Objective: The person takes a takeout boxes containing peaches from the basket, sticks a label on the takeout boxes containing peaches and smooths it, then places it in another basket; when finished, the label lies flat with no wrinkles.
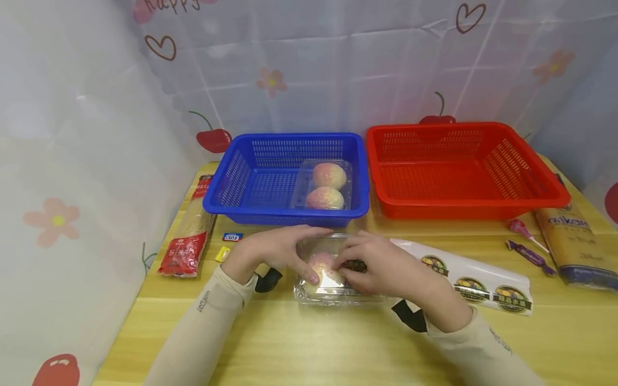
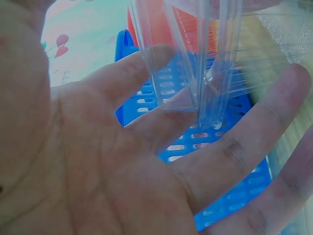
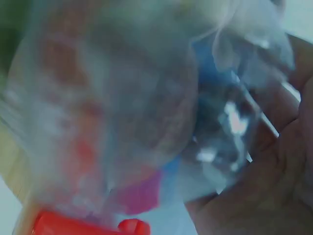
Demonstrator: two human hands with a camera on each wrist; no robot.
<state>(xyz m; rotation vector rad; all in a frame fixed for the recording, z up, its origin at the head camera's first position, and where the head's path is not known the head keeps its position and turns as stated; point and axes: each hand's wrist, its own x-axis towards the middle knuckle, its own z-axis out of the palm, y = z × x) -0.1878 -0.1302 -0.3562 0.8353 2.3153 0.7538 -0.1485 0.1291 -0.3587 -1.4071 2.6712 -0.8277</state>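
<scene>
On the table in front of me is a clear plastic fruit box [image 1: 304, 295] with a peach [image 1: 324, 258] showing through its lid. My left hand [image 1: 275, 249] lies at its left end, thumb on the lid and forefinger along the back edge; in the left wrist view its fingers are spread beside the clear plastic [image 2: 178, 73]. My right hand [image 1: 376, 262] has curled fingertips at a dark label sticker [image 1: 356, 265] on the lid, seeming to pinch it. The right wrist view is too blurred for detail. Another box of two peaches [image 1: 329, 176] lies in the blue basket [image 1: 285, 219].
Right of the blue basket stands a red basket [image 1: 463, 209]. A label sheet [image 1: 487, 292] runs to the right of the box. Beyond it are a lollipop [image 1: 521, 228], a purple-wrapped candy [image 1: 531, 257] and a pasta bag [image 1: 574, 236]. Noodles [image 1: 190, 230] and small candies [image 1: 232, 237] lie left.
</scene>
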